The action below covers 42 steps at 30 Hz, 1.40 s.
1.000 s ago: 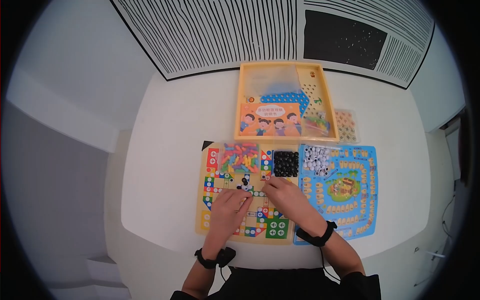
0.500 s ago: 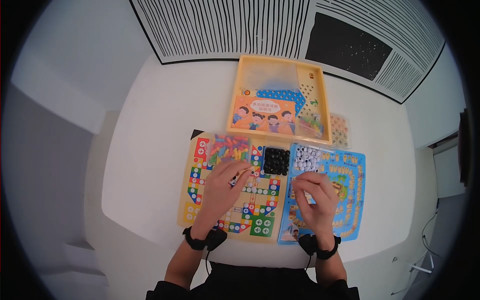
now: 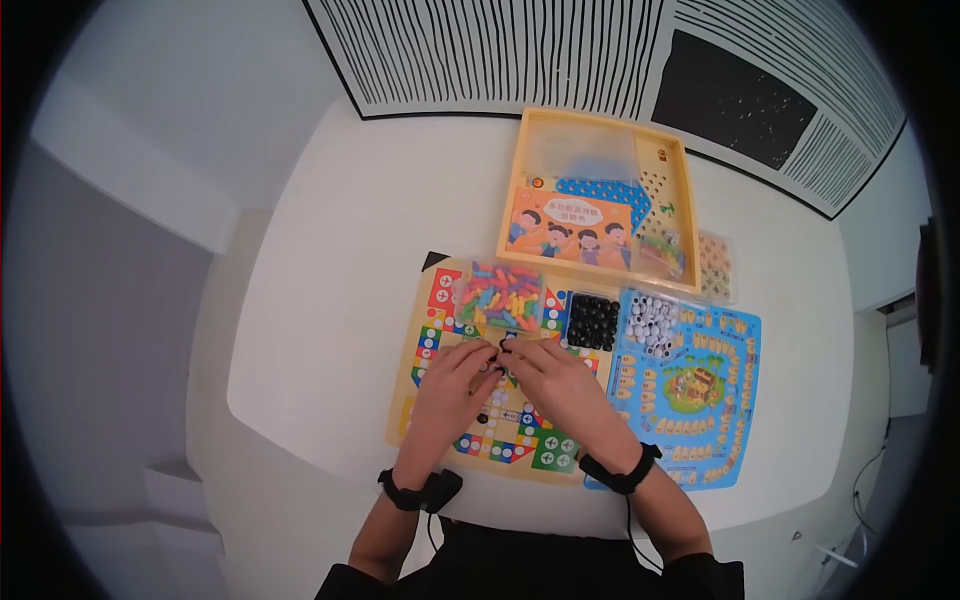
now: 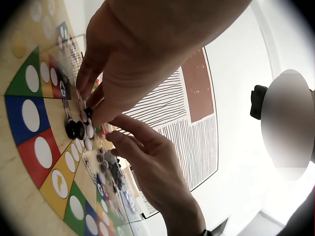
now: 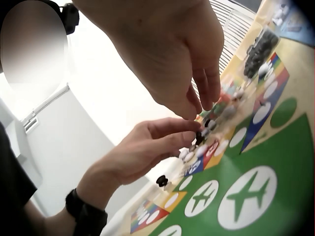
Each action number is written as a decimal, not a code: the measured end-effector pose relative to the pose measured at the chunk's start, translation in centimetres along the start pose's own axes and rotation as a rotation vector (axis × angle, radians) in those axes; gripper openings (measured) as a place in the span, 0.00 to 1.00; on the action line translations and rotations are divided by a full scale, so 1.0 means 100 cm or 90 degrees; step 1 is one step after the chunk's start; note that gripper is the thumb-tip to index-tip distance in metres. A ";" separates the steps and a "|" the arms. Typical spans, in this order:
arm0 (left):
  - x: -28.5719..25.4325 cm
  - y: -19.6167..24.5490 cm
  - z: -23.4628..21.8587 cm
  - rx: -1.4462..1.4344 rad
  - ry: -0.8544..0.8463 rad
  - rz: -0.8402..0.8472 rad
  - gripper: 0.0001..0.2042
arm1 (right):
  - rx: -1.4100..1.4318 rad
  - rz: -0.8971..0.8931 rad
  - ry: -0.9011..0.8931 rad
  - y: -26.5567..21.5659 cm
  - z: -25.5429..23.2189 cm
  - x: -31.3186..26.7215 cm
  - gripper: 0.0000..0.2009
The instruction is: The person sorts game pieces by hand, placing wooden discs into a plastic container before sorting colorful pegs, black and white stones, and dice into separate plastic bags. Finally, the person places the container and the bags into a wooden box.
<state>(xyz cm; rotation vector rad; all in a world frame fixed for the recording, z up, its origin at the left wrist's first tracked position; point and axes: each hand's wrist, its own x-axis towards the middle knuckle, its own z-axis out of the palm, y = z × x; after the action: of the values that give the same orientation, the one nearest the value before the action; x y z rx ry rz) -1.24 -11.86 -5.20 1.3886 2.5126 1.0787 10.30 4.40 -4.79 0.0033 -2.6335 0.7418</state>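
Observation:
My left hand (image 3: 455, 395) and right hand (image 3: 565, 390) meet fingertip to fingertip over the colourful flying-chess board (image 3: 560, 452). Between the left thumb and forefinger sits a small black game piece (image 5: 199, 136). The right fingertips come together just above the same cluster; I cannot tell whether they hold a piece. White game pieces (image 3: 498, 397) stand close under the hands, beside more black pieces (image 4: 75, 129). A lone black piece (image 3: 482, 419) stands nearer me on the board. Fingers partly hide the cluster in the head view.
Beyond the hands stand a clear box of coloured pegs (image 3: 503, 297), a box of black pieces (image 3: 593, 322) and a box of white pieces (image 3: 653, 325). A blue game board (image 3: 740, 400) lies to the right. Farther back is a wooden tray (image 3: 690, 210) with an orange booklet (image 3: 570, 225).
Half a second ago my right hand was over the blue board's left edge; it has come back left beside the left hand. The head view has shifted too.

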 end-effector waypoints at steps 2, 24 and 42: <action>0.001 -0.001 0.002 -0.009 -0.009 -0.011 0.13 | -0.030 -0.022 -0.003 0.001 0.007 0.004 0.19; 0.018 0.028 0.000 -0.112 0.069 0.032 0.10 | 0.254 0.230 0.303 0.013 -0.063 -0.040 0.11; 0.032 0.057 0.015 -0.191 0.048 0.132 0.10 | 0.330 0.374 0.265 0.029 -0.059 -0.073 0.07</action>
<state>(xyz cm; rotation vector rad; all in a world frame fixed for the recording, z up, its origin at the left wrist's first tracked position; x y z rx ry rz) 1.53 -6.66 -2.09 1.5662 2.1705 1.4984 18.88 9.13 -4.44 -0.7176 -1.9805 1.4204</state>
